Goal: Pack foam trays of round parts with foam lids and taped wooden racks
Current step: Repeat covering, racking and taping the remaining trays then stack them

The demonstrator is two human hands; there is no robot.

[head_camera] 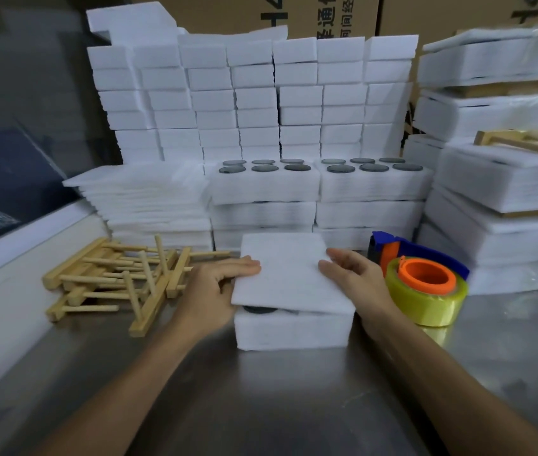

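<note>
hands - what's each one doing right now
Left hand: grips the foam lid's left edge.
Right hand: open, fingers resting flat on the lid's right side.

White foam lid (289, 268) and tray (294, 330); dark grey round parts (259, 309); pale tan wooden racks (113, 278); yellow tape (425, 301), orange core, blue dispenser (425, 250); grey steel table (261, 406).
</note>
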